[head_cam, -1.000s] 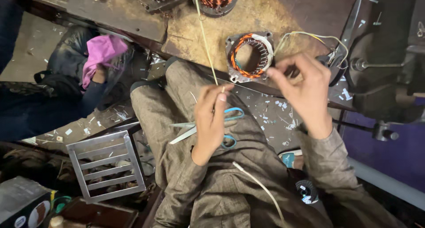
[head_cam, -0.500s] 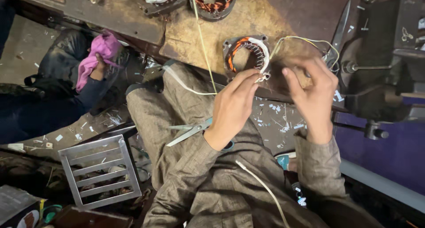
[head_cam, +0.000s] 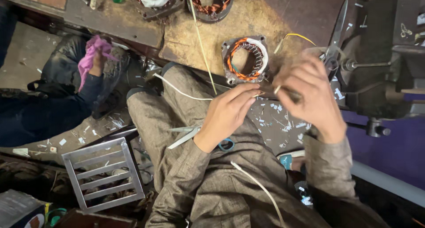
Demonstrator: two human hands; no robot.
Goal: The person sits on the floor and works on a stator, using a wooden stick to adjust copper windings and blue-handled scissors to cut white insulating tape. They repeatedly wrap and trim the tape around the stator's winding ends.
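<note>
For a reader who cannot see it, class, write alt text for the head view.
Two hands, left and right, meet over a lap beside a motor stator with copper windings on a wooden bench, pinching thin wire. Scissors lie on the lap; another person's hand holds a pink cloth at left.

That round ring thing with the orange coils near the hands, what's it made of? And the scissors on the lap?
Ring: likely dull grey metal, wound with shiny orange wire that looks like copper. Scissors: pale, shiny blades suggest steel; the blue handles look like plastic.

Orange-and-white wound stator (head_cam: 246, 60), pink cloth (head_cam: 90, 55), grey-brown sleeves (head_cam: 195, 179).
</note>
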